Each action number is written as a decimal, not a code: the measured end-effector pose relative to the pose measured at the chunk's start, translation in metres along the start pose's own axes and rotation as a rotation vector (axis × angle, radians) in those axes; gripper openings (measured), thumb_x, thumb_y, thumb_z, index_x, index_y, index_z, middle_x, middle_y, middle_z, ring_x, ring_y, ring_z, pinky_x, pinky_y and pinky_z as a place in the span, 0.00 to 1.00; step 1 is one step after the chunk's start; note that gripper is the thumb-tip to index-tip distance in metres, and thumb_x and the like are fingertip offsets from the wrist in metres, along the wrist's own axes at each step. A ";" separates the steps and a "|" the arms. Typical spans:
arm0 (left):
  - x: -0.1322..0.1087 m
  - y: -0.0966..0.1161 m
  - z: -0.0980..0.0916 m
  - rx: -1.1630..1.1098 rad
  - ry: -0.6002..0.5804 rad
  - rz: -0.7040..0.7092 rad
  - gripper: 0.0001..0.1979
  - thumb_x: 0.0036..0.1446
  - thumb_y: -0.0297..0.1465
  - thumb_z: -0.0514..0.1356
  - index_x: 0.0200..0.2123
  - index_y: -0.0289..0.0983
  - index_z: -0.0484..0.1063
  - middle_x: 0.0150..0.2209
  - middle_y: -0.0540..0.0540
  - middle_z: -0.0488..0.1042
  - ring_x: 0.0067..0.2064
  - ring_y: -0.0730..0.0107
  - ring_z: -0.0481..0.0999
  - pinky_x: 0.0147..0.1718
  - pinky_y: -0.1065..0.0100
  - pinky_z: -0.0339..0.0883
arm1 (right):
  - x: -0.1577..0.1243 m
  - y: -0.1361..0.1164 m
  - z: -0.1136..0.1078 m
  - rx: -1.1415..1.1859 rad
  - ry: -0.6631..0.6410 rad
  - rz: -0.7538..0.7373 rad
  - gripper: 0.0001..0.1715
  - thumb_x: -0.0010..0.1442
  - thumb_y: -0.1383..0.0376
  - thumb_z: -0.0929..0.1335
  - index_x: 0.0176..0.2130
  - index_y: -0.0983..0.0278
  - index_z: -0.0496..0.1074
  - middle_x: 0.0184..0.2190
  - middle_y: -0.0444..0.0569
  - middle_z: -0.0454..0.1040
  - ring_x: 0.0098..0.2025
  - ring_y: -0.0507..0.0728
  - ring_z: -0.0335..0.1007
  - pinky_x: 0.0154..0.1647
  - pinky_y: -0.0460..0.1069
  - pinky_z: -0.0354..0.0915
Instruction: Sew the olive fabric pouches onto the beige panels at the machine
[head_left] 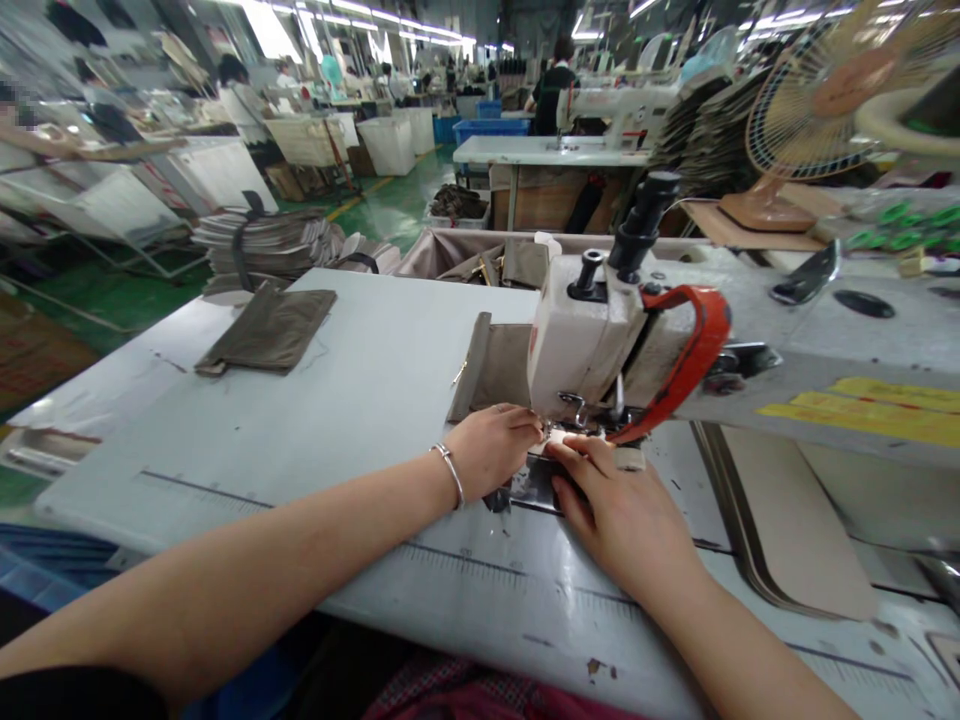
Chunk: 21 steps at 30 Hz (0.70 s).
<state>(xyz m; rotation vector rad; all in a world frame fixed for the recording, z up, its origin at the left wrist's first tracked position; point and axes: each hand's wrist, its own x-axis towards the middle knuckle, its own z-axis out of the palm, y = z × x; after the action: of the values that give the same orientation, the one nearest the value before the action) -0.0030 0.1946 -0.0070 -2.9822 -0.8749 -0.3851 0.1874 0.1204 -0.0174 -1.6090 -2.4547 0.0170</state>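
Under the head of a white sewing machine (574, 340) lies a grey-brown fabric piece (506, 365) with a zipper (460, 368) along its left side. Left of the needle area, my left hand (491, 447) has its fingers bent together on the near edge of this fabric; the fingertips are partly hidden. My right hand (626, 495) rests at the front right of the needle area. Its fingers reach forward onto a small white piece (556, 437), and the thumb stands apart from them. A red curved guard (701, 340) comes down just behind the right hand.
Another grey-brown fabric piece (270, 330) lies on the left of the white table (375, 360). Flat beige panels (802, 530) are stacked right of the machine. Beyond stand tied fabric bundles (262, 245), a fan (817, 100) and green-handled tools (900, 225). People work farther back.
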 end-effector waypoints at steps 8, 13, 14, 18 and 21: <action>0.002 -0.002 0.002 -0.040 -0.004 -0.047 0.09 0.59 0.22 0.57 0.41 0.34 0.75 0.46 0.45 0.76 0.50 0.66 0.73 0.55 0.65 0.65 | 0.002 0.001 0.002 0.043 0.038 0.005 0.23 0.65 0.63 0.62 0.59 0.61 0.63 0.55 0.50 0.67 0.51 0.65 0.64 0.50 0.61 0.61; 0.000 0.000 0.002 -0.068 0.013 -0.076 0.09 0.59 0.23 0.57 0.41 0.35 0.75 0.44 0.47 0.76 0.49 0.68 0.73 0.54 0.67 0.65 | 0.000 -0.002 0.002 0.082 0.076 -0.008 0.22 0.65 0.65 0.63 0.58 0.62 0.64 0.55 0.51 0.66 0.52 0.65 0.62 0.52 0.61 0.59; -0.001 0.000 0.002 -0.083 0.017 -0.071 0.09 0.60 0.23 0.57 0.42 0.35 0.74 0.44 0.48 0.76 0.49 0.68 0.73 0.54 0.67 0.65 | 0.000 -0.003 0.003 0.084 0.079 -0.010 0.21 0.65 0.65 0.62 0.57 0.62 0.64 0.55 0.51 0.67 0.52 0.65 0.62 0.51 0.60 0.60; -0.005 0.002 0.004 -0.125 0.029 -0.057 0.10 0.62 0.24 0.55 0.43 0.36 0.74 0.46 0.48 0.76 0.49 0.70 0.73 0.54 0.68 0.64 | -0.006 -0.004 0.002 0.077 0.083 -0.031 0.18 0.65 0.65 0.63 0.54 0.61 0.67 0.50 0.52 0.70 0.48 0.63 0.65 0.48 0.58 0.62; -0.008 -0.003 0.002 -0.159 0.040 -0.058 0.11 0.62 0.23 0.54 0.45 0.35 0.74 0.47 0.48 0.75 0.50 0.70 0.72 0.54 0.69 0.64 | -0.027 0.011 -0.013 0.088 0.125 -0.049 0.15 0.65 0.64 0.63 0.51 0.60 0.70 0.48 0.49 0.72 0.47 0.60 0.66 0.49 0.56 0.63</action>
<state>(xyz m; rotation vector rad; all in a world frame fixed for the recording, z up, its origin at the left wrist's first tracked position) -0.0104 0.1936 -0.0108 -3.0849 -0.9731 -0.5387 0.2096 0.0988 -0.0103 -1.4676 -2.3637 0.0161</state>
